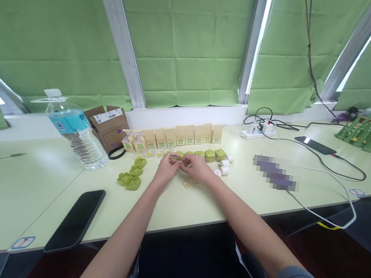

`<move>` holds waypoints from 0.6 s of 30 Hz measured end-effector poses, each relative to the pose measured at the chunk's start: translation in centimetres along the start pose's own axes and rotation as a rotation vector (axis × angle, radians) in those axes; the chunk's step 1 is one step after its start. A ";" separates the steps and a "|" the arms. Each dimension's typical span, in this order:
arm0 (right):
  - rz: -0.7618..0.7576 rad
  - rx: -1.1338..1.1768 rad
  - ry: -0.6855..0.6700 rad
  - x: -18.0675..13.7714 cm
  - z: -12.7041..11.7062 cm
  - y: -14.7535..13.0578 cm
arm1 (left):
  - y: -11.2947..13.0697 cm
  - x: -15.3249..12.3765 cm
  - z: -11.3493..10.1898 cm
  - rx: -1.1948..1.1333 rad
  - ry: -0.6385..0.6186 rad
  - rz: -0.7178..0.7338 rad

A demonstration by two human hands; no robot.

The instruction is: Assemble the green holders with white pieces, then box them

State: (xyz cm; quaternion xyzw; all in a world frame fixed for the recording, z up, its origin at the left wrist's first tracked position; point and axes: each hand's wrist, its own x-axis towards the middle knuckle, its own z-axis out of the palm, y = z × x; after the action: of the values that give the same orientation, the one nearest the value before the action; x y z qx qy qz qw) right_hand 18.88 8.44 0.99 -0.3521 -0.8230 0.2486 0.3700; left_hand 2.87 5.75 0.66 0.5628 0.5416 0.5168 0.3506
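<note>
My left hand [168,166] and my right hand [195,165] meet over the pale table [8,197], fingers pinched together on a small green piece [176,159] between them. Behind them runs a row of small beige boxes [179,136] with green labels, and in front of those a row of green cases [209,154]. Three open green case halves [131,175] lie left of my left hand. Small white parts [225,165] sit to the right of the cases. A small yellowish loop [187,184] lies just below my hands.
A large water bottle [77,135] lies on its side at the left, with a cardboard box [107,126] behind it. A black phone [75,220] rests near the front edge. A power strip [257,131], cables, another phone [315,145] and green stacked parts [369,132] are at the right.
</note>
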 end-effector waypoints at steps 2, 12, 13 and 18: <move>0.010 0.010 -0.017 0.0 -0.1 -0.2 | 0.4 0.0 -1.1 0.119 -0.021 0.003; 0.039 0.020 -0.033 -0.2 -0.3 -0.6 | 2.3 1.3 -8.9 1.065 0.395 -0.049; 0.044 0.015 -0.036 -0.2 -0.4 -0.7 | 2.2 1.6 -9.6 1.112 0.383 -0.112; 0.046 -0.034 -0.034 -0.3 -0.5 -0.9 | 1.5 2.9 -12.0 1.158 0.215 -0.301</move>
State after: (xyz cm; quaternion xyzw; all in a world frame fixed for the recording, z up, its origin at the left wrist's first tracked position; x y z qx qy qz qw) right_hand 19.02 7.70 1.80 -0.3728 -0.8249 0.2490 0.3443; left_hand -8.60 6.32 5.29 0.5240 0.8407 0.1367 0.0001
